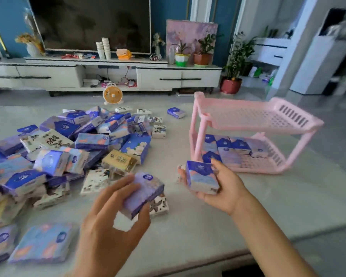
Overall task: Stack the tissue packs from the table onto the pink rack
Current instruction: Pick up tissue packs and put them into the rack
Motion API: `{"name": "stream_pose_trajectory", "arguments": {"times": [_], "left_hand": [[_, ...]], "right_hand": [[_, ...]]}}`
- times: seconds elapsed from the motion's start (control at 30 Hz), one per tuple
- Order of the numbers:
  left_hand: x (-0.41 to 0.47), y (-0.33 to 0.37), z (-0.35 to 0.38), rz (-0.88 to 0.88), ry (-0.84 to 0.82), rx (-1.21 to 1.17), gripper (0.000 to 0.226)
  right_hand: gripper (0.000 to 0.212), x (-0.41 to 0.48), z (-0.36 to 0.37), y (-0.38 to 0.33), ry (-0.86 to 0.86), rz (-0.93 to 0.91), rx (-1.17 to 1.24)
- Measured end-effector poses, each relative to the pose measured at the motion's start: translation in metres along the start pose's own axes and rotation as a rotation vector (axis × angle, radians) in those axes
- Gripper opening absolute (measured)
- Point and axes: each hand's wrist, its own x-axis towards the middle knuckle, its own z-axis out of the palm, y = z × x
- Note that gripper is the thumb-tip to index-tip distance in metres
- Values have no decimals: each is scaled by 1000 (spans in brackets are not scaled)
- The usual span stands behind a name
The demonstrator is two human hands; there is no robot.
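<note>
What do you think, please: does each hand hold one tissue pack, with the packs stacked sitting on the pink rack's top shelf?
Not quite: the head view shows the stacked packs on the pink rack's bottom shelf, not the top. The left hand holds a purple pack, the right hand a blue pack.

Head view looks forward and down, close over the table [188, 226]; room beyond.

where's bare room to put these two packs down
The top shelf is wholly bare. The bottom shelf has packs along its back and left; its front right is free. The table is bare between pile and rack and at the near right. The left is crowded.
</note>
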Motion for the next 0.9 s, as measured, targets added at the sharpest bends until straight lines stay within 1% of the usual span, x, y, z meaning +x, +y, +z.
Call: {"name": "stream_pose_trajectory", "arguments": {"times": [0.03,0.1,0.17,0.23,0.27,0.3,0.33,0.37,0.4,0.43,0.47,0.53,0.6,0.67,0.73,0.77,0.8,0.83,0.9], "left_hand": [[1,7,14,30,-12,-16,34],[6,21,44,81,-30,-43,32],[12,34,75,131,-44,-67,33],[19,47,107,181,-54,-89,34],[22,54,125,205,-61,-97,34],[26,60,143,224,-73,-98,34],[30,66,162,235,-89,-88,33],[36,71,180,238,-100,-61,34],[42,74,198,228,-112,-25,34],[50,76,215,206,-130,10,34],[58,78,231,176,-155,36,34],[72,79,258,125,-197,71,31],[82,77,281,106,-231,137,25],[85,73,299,109,-274,258,20],[83,69,314,115,-314,400,24],[81,67,318,116,-338,465,31],[78,67,320,122,-352,504,38],[74,66,321,137,-354,509,43],[69,65,318,177,-353,470,45]], "right_hand": [[42,-5,-4,-9,0,-2,17],[33,-16,-12,-28,-15,-37,-30],[24,-23,-23,-48,45,-119,-106],[16,-21,-41,-69,197,-273,-269],[15,-18,-51,-80,338,-403,-398],[22,-14,-62,-91,482,-547,-542],[37,-10,-71,-101,627,-674,-684],[45,-9,-79,-111,742,-759,-830],[44,-10,-83,-117,835,-812,-919],[37,-10,-88,-123,906,-845,-973],[32,-11,-91,-128,948,-857,-1008],[27,-8,-100,-138,976,-868,-1042],[23,0,-108,-143,931,-867,-1024],[22,10,-111,-141,869,-859,-1021],[25,17,-111,-134,879,-912,-1130],[28,20,-112,-132,895,-954,-1201],[30,22,-111,-129,909,-957,-1257],[32,23,-111,-127,919,-932,-1297],[37,22,-109,-127,922,-861,-1412]]}}
